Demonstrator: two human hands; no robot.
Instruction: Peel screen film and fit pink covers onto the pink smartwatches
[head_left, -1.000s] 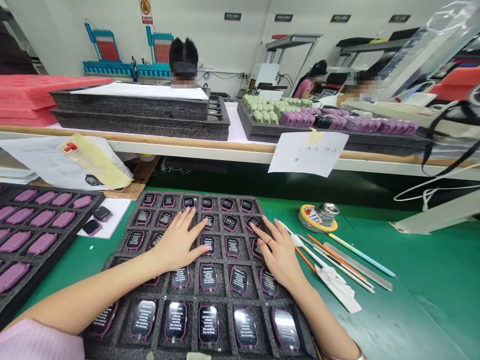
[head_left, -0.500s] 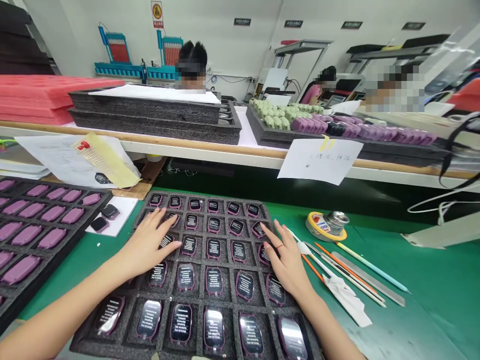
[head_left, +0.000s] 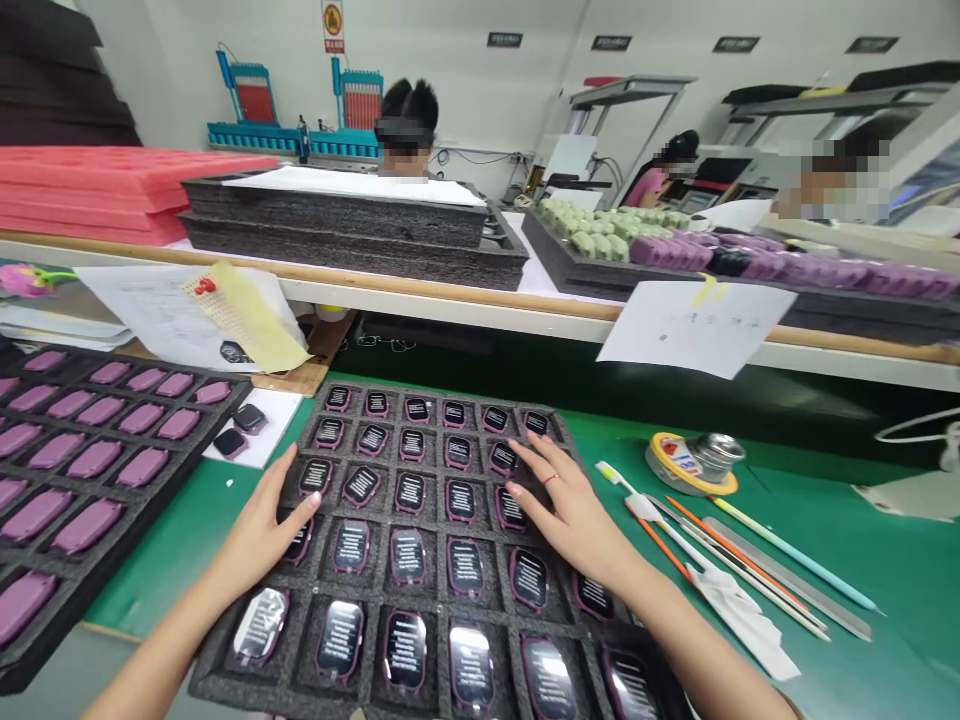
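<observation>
On a green tabletop (head_left: 919, 590), purple-framed rectangular watches with lit black screens (head_left: 407, 556) are held in the compartments of a black foam tray (head_left: 438, 560). The tray's left edge is overlapped by the left hand (head_left: 259, 525), thumb spread from the fingers. Its right-hand columns are partly covered by the right hand (head_left: 574, 505), fingers spread; whether watches are touched cannot be told.

The green bench (head_left: 919, 560) bore a middle tray (head_left: 375, 598), a left tray (head_left: 142, 510) and, between them, a white card (head_left: 277, 425); at right lay a yellow ring (head_left: 675, 465), a pen (head_left: 795, 556), a steel strip (head_left: 832, 608) and a brush (head_left: 616, 477).
</observation>
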